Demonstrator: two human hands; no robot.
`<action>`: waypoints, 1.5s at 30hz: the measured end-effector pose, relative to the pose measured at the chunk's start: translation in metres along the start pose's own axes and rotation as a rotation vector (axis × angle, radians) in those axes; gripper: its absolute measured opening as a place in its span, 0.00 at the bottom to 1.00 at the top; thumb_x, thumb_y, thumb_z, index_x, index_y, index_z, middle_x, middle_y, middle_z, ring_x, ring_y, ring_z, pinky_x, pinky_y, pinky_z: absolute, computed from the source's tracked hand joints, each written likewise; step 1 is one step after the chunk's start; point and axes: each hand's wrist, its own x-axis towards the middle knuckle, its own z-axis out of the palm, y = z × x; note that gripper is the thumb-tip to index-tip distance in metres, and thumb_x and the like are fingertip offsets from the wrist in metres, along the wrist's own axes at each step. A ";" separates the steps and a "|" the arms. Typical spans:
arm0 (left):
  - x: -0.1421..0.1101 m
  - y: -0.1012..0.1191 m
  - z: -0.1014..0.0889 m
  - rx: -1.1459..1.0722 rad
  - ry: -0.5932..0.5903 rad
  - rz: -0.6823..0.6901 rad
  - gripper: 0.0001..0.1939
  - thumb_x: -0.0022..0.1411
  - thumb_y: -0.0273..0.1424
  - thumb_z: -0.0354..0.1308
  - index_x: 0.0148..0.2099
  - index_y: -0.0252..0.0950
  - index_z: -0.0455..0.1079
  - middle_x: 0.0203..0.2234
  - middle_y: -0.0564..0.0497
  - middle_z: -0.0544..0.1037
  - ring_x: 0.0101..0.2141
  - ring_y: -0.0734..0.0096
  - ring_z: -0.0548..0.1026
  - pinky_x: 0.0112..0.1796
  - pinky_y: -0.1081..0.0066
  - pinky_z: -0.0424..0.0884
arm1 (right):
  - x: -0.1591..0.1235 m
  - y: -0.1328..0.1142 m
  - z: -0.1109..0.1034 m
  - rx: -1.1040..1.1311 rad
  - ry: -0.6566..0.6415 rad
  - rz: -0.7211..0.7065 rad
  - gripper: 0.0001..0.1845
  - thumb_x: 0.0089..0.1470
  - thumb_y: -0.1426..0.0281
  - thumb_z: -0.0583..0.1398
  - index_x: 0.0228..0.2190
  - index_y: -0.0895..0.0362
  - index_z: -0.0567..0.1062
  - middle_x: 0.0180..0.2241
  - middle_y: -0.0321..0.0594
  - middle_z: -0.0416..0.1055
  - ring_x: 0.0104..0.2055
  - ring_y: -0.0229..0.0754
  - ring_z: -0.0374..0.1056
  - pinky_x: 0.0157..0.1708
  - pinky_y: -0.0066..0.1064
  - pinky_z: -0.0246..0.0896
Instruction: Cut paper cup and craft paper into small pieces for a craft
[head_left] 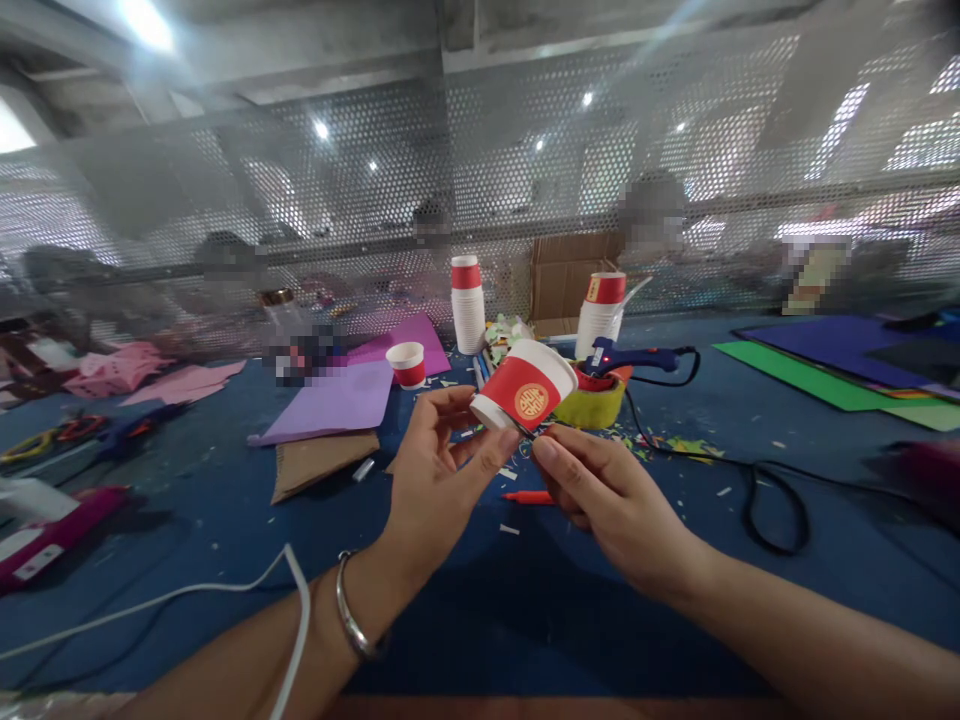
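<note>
A red and white paper cup with a gold round emblem is tilted in front of me, above the table. My left hand grips it, fingers behind and thumb along its lower edge. At that same edge, my right hand pinches a thin dark thing whose tip meets the cup; its kind is too small to tell. Below the hands lies a red marker, partly covered by my right fingers. Another paper cup stands upright beyond my left hand.
Stacked paper cups stand at the back, with a second stack farther right. A blue glue gun rests on a yellow-green roll, its black cord looping right. Purple sheets and cardboard lie left. A white cable crosses my left forearm.
</note>
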 end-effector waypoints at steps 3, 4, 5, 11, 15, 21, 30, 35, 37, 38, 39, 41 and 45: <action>0.003 -0.001 0.000 -0.087 -0.029 -0.159 0.19 0.58 0.41 0.66 0.46 0.37 0.68 0.42 0.45 0.77 0.40 0.65 0.77 0.42 0.62 0.76 | 0.001 0.000 0.000 -0.002 0.009 0.009 0.24 0.58 0.49 0.59 0.22 0.53 0.66 0.17 0.28 0.47 0.20 0.34 0.43 0.18 0.29 0.38; 0.003 -0.002 -0.001 -0.096 -0.030 -0.177 0.19 0.58 0.42 0.66 0.45 0.37 0.68 0.41 0.46 0.78 0.38 0.66 0.77 0.42 0.62 0.76 | 0.001 0.001 -0.001 -0.007 0.009 0.004 0.24 0.58 0.49 0.59 0.22 0.53 0.66 0.17 0.28 0.47 0.20 0.34 0.43 0.18 0.29 0.38; 0.003 -0.003 -0.002 -0.092 -0.025 -0.177 0.18 0.58 0.43 0.66 0.44 0.37 0.69 0.40 0.46 0.78 0.37 0.67 0.77 0.42 0.62 0.76 | 0.001 0.001 -0.001 -0.012 0.008 -0.001 0.24 0.58 0.49 0.59 0.21 0.53 0.65 0.17 0.29 0.48 0.20 0.34 0.44 0.18 0.29 0.38; 0.000 -0.003 -0.005 -0.011 -0.016 -0.109 0.14 0.59 0.40 0.66 0.43 0.39 0.70 0.38 0.48 0.79 0.37 0.65 0.78 0.44 0.60 0.75 | 0.000 0.006 -0.001 -0.038 0.004 -0.006 0.23 0.60 0.51 0.58 0.22 0.53 0.65 0.17 0.28 0.49 0.19 0.33 0.42 0.17 0.29 0.37; -0.005 0.003 -0.002 0.049 -0.048 -0.012 0.12 0.61 0.37 0.64 0.44 0.38 0.68 0.38 0.47 0.78 0.40 0.65 0.78 0.42 0.64 0.76 | -0.002 0.006 -0.001 -0.080 -0.015 -0.044 0.22 0.62 0.52 0.56 0.24 0.53 0.65 0.18 0.29 0.52 0.19 0.33 0.44 0.17 0.29 0.39; -0.014 0.002 -0.002 0.250 -0.038 0.189 0.14 0.62 0.32 0.64 0.48 0.39 0.67 0.43 0.46 0.73 0.44 0.63 0.76 0.45 0.62 0.77 | -0.005 0.006 0.000 -0.089 -0.027 -0.070 0.22 0.64 0.52 0.54 0.23 0.53 0.62 0.18 0.28 0.51 0.19 0.33 0.44 0.18 0.29 0.40; -0.011 0.001 -0.003 0.283 -0.005 0.279 0.21 0.58 0.30 0.67 0.53 0.42 0.66 0.48 0.47 0.71 0.50 0.60 0.73 0.49 0.59 0.75 | -0.002 0.005 0.000 -0.031 -0.014 -0.096 0.22 0.61 0.51 0.57 0.25 0.54 0.65 0.17 0.28 0.50 0.19 0.33 0.44 0.18 0.29 0.41; -0.004 -0.002 0.001 -0.066 -0.083 -0.087 0.20 0.61 0.39 0.64 0.51 0.38 0.65 0.46 0.45 0.77 0.43 0.64 0.77 0.43 0.62 0.77 | 0.001 0.007 -0.002 -0.040 -0.041 -0.159 0.21 0.62 0.52 0.56 0.26 0.53 0.68 0.17 0.28 0.50 0.20 0.34 0.47 0.20 0.29 0.45; -0.002 -0.002 0.002 -0.117 -0.090 -0.123 0.18 0.61 0.39 0.65 0.47 0.37 0.66 0.45 0.46 0.77 0.42 0.66 0.78 0.45 0.63 0.76 | 0.002 0.007 -0.003 -0.052 -0.040 -0.161 0.21 0.62 0.52 0.56 0.25 0.53 0.68 0.17 0.28 0.50 0.19 0.34 0.46 0.19 0.30 0.45; -0.002 -0.001 0.001 -0.124 -0.089 -0.119 0.17 0.61 0.39 0.65 0.46 0.37 0.66 0.44 0.46 0.78 0.42 0.66 0.78 0.45 0.63 0.75 | 0.002 0.007 -0.003 -0.058 -0.041 -0.162 0.21 0.63 0.52 0.56 0.25 0.53 0.67 0.17 0.28 0.50 0.19 0.34 0.46 0.19 0.30 0.44; -0.003 0.000 0.001 -0.118 -0.091 -0.105 0.16 0.61 0.38 0.65 0.45 0.37 0.66 0.44 0.47 0.78 0.42 0.67 0.78 0.46 0.64 0.75 | 0.002 0.007 -0.003 -0.066 -0.045 -0.165 0.21 0.63 0.53 0.55 0.24 0.53 0.65 0.17 0.28 0.51 0.19 0.34 0.46 0.19 0.30 0.44; -0.004 0.002 0.000 -0.077 -0.094 -0.061 0.14 0.61 0.36 0.65 0.44 0.38 0.66 0.41 0.48 0.78 0.41 0.68 0.78 0.45 0.66 0.74 | 0.001 0.008 -0.003 -0.090 -0.053 -0.173 0.22 0.64 0.54 0.54 0.23 0.53 0.63 0.17 0.28 0.52 0.19 0.34 0.47 0.20 0.30 0.45; -0.007 0.008 -0.005 0.065 -0.096 0.044 0.12 0.61 0.33 0.65 0.43 0.39 0.66 0.37 0.51 0.78 0.39 0.70 0.77 0.42 0.69 0.74 | -0.002 0.007 -0.003 -0.143 -0.045 -0.179 0.21 0.66 0.57 0.53 0.23 0.54 0.62 0.19 0.28 0.52 0.19 0.32 0.45 0.20 0.29 0.43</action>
